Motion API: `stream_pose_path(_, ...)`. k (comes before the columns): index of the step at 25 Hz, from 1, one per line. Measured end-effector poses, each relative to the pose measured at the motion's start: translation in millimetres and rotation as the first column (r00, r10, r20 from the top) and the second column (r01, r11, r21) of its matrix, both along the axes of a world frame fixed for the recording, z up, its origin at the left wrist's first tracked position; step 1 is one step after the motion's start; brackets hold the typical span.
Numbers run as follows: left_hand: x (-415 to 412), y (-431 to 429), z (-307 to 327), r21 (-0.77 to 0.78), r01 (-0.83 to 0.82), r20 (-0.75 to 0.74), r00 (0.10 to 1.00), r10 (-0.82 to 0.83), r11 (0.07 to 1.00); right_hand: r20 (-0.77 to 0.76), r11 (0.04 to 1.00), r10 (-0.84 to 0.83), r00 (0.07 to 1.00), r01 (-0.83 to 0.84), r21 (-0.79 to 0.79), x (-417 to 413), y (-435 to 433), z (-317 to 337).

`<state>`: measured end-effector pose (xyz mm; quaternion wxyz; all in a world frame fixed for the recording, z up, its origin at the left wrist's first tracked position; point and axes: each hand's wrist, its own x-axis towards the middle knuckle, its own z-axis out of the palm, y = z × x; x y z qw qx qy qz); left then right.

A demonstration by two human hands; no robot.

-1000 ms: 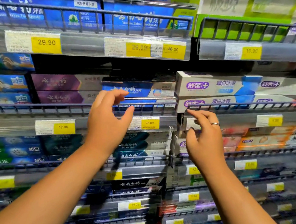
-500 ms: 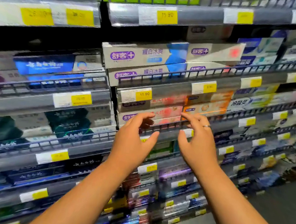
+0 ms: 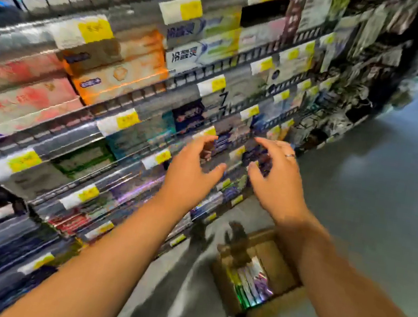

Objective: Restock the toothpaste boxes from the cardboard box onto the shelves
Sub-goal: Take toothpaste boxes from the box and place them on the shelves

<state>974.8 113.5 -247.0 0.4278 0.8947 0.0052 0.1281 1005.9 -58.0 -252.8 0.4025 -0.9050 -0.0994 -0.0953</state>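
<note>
Both arms reach forward in front of the shelves of toothpaste boxes, and the picture is blurred by motion. My left hand hangs in the air with relaxed, spread fingers and holds nothing. My right hand, with a ring on one finger, is beside it, fingers loosely bent, also empty. Below my right forearm an open cardboard box sits on the floor. Several shiny toothpaste boxes stand inside it. Orange and pink toothpaste boxes fill the upper left shelves.
Wire-fronted shelves with yellow price tags run from the left edge to the far right. Hanging goods crowd the aisle's far end. The grey floor stretches to the right of the cardboard box.
The view has swung down and to the right, bringing the cardboard box on the floor into sight. Both hands have dropped from the upper shelves toward lower ones, still empty.
</note>
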Motion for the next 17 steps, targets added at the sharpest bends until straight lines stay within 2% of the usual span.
stream_pose_path(5, 54, -81, -60, 0.000, 0.175, -0.160, 0.972, -0.173, 0.985, 0.008, 0.978, -0.207, 0.978, 0.207, 0.032, 22, -90, -65)
stream_pose_path(8, 87, -122, -107, 0.016, 0.293, -0.189, 0.940, -0.284, 0.956, -0.141, 0.929, -0.362, 0.921, 0.369, 0.021, 34, -132, -108)
stream_pose_path(11, 113, -151, -154, -0.030, 0.369, -0.302, 0.882, -0.361, 0.929, -0.287, 0.888, -0.456, 0.843, 0.451, -0.087, 36, -158, -158)
stream_pose_path(14, 134, -172, -215, -0.019, 0.432, -0.395, 0.825, -0.404, 0.901, -0.390, 0.858, -0.509, 0.767, 0.487, -0.164, 36, -175, -219)
stream_pose_path(17, 142, -182, -273, -0.024, 0.421, -0.461, 0.800, -0.384, 0.907, -0.458, 0.849, -0.523, 0.719, 0.489, -0.203, 31, -182, -287)
